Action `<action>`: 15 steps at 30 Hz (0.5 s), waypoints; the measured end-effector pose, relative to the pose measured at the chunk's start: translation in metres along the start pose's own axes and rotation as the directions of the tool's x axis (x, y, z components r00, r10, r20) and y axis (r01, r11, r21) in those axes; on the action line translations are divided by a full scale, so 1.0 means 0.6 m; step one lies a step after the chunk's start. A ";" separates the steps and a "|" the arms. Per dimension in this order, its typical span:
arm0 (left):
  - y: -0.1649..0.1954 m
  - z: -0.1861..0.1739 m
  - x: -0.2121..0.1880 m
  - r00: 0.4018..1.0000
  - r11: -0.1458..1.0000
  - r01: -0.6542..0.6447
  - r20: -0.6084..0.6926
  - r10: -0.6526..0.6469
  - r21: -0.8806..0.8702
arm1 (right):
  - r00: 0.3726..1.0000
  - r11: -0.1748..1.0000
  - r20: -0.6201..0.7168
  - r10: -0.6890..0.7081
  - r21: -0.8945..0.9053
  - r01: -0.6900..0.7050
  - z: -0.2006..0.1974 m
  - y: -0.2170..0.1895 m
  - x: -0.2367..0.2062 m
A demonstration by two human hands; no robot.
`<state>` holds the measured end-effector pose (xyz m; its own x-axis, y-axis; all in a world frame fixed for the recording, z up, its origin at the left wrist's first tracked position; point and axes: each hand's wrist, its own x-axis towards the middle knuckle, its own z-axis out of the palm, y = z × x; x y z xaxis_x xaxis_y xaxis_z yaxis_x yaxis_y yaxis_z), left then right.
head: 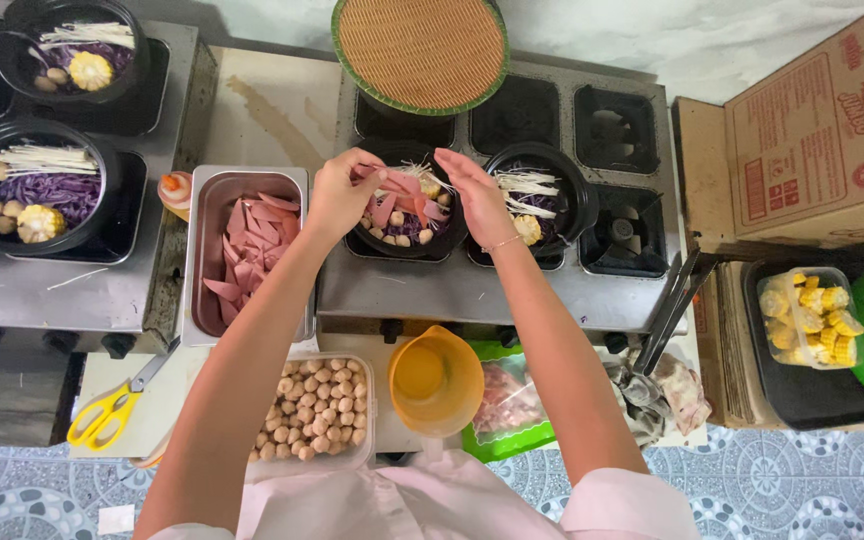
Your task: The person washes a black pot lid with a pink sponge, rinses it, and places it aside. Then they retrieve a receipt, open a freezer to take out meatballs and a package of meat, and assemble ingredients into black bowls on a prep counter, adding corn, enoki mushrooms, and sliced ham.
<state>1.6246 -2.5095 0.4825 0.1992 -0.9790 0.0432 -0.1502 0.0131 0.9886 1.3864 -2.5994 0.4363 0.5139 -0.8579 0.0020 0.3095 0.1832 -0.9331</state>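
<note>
My left hand (pixel 340 196) pinches pink sausage slices over a black bowl (pixel 404 214) that sits on a steel multi-burner stove (pixel 472 285). The bowl holds purple noodles, meatballs, white mushrooms and pink slices. My right hand (pixel 474 196) hovers over the bowl's right rim with fingers together, touching the slices. Beside it, a second black bowl (pixel 544 196) holds mushrooms and a corn piece. A steel tray of pink sausage slices (pixel 248 250) lies to the left of my left hand.
Two more filled bowls (pixel 34 188) rest on a left stove. Near me are a tub of meatballs (pixel 317 408), an orange jug (pixel 436 378), yellow scissors (pixel 110 408) and tongs (pixel 674 305). A woven lid (pixel 420 50), a cardboard box (pixel 812 140) and a corn tub (pixel 810 316) lie further off.
</note>
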 end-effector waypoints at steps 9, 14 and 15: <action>-0.008 0.013 0.004 0.990 0.989 -0.140 -0.011 0.140 0.052 | 0.989 0.968 -0.038 0.144 -0.200 -0.149 0.042 -0.026 -0.032; 0.002 0.030 -0.005 0.989 0.990 0.132 0.069 -0.128 -0.053 | 0.998 0.941 -0.026 0.064 -0.331 -0.069 0.062 -0.016 -0.023; 0.001 0.030 -0.006 0.988 0.988 0.143 0.059 -0.140 -0.055 | 0.993 0.935 -0.093 0.076 -0.340 -0.103 0.059 -0.011 -0.019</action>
<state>1.6066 -2.5094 0.4804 0.1605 -0.9815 -0.1043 -0.0668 -0.1162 0.9910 1.4068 -2.5739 0.4551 0.4593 -0.8824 -0.1024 -0.0361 0.0967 -0.9947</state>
